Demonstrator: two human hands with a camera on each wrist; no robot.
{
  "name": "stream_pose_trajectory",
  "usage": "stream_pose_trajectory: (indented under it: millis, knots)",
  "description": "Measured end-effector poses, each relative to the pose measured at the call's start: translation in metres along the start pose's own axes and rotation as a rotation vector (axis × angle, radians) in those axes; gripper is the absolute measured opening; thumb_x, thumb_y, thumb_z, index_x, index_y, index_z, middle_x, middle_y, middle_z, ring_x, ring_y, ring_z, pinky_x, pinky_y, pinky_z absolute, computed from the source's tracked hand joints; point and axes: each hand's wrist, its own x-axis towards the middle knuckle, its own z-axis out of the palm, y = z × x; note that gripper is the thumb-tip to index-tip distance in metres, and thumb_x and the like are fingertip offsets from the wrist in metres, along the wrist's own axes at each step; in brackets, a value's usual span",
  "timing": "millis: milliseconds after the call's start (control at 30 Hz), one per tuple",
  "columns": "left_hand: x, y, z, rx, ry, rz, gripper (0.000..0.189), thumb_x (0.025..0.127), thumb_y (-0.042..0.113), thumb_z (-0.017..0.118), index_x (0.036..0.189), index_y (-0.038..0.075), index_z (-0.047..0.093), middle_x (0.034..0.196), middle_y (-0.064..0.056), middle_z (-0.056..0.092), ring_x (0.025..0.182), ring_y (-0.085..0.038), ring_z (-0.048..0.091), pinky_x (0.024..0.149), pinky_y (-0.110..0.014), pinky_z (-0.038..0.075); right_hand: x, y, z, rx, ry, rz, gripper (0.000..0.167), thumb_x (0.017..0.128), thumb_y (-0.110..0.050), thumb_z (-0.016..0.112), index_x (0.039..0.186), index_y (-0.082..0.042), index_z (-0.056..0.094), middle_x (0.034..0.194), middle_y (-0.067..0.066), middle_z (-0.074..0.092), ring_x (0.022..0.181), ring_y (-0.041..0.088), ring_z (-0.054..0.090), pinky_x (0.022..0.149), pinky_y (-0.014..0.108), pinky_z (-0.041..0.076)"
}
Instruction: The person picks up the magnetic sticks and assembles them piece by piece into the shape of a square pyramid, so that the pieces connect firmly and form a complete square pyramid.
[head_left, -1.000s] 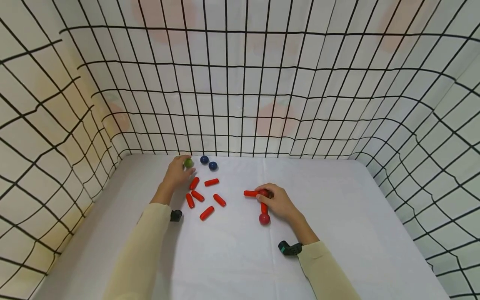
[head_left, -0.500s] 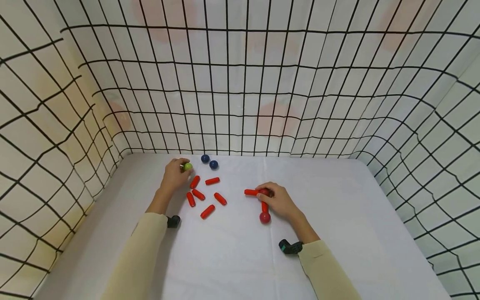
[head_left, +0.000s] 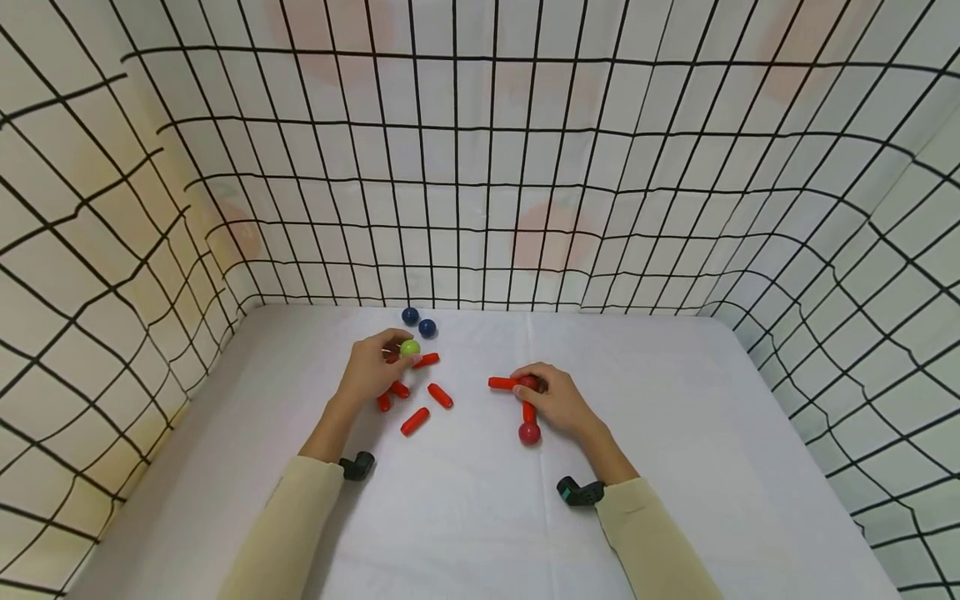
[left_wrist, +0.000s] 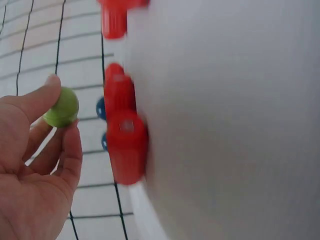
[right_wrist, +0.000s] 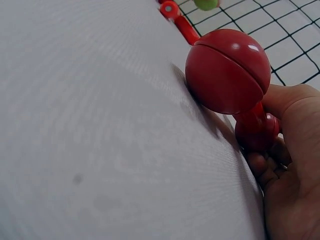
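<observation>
My left hand [head_left: 367,371] pinches a light green ball [head_left: 409,348] between thumb and fingers, above the loose red sticks. In the left wrist view the green ball [left_wrist: 64,108] shows held off the table. My right hand [head_left: 562,404] grips a joined piece at its upper red ball, which the fingers partly cover. From that ball one red stick [head_left: 501,383] points left, and another [head_left: 529,412] runs toward me to a second red ball [head_left: 529,433]. In the right wrist view this nearer ball [right_wrist: 227,71] looks large and rests low by the cloth.
Several red sticks [head_left: 415,422] lie loose at centre left, some partly behind my left hand. Two dark blue balls [head_left: 427,328] sit at the back by the black wire grid [head_left: 487,208], which rises at the back and both sides. White cloth [head_left: 465,517] covers the table.
My left hand has lifted the green ball from the back left and carried it right and toward me, over the red sticks. The right hand and its joined piece stay in place.
</observation>
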Motion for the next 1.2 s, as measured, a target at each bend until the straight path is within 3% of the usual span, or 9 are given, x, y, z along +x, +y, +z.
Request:
stream_pose_trajectory:
  millis: [167,433,733,933,1200]
  knots:
    - [-0.006,0.016,0.014,-0.013,-0.031,0.032,0.037,0.090,0.027,0.082,0.123,0.016,0.071,0.110,-0.002,0.075,0.103,-0.022,0.071,0.091,-0.039,0.060,0.000,-0.002,0.000,-0.002,0.004,0.003,0.021,0.096,-0.022,0.072,0.118,-0.021,0.073,0.106,0.003,0.066,0.092,0.022,0.055,0.079,0.032,0.048]
    - [-0.008,0.034,0.034,-0.077,-0.160,0.040,0.033,0.088,0.020,0.083,0.119,0.013,0.071,0.107,-0.001,0.074,0.100,-0.018,0.072,0.092,-0.035,0.061,-0.001,-0.004,0.000,0.003,0.011,0.022,0.021,0.096,-0.022,0.073,0.117,-0.021,0.073,0.102,0.003,0.065,0.090,0.021,0.055,0.076,0.031,0.047]
    - [-0.003,0.044,0.055,-0.043,-0.256,0.079,0.031,0.087,0.018,0.085,0.115,0.015,0.072,0.106,0.001,0.075,0.104,-0.017,0.070,0.091,-0.032,0.061,-0.001,-0.006,0.000,0.006,0.010,0.016,0.022,0.096,-0.023,0.073,0.118,-0.020,0.073,0.100,0.004,0.065,0.089,0.021,0.054,0.075,0.030,0.047]
    - [-0.002,0.050,0.068,-0.028,-0.291,0.086,0.031,0.086,0.018,0.085,0.114,0.014,0.072,0.106,0.001,0.075,0.102,-0.016,0.069,0.085,-0.029,0.061,-0.002,-0.007,0.001,0.008,0.014,0.013,0.022,0.097,-0.023,0.073,0.118,-0.019,0.073,0.099,0.004,0.065,0.089,0.021,0.055,0.075,0.030,0.047]
    - [-0.001,0.053,0.077,-0.033,-0.309,0.093,0.031,0.087,0.017,0.085,0.114,0.013,0.072,0.106,-0.001,0.074,0.101,-0.017,0.068,0.095,-0.034,0.059,-0.002,-0.008,0.000,0.012,0.011,-0.006,0.024,0.096,-0.023,0.073,0.120,-0.017,0.073,0.102,0.004,0.066,0.089,0.020,0.054,0.075,0.029,0.047]
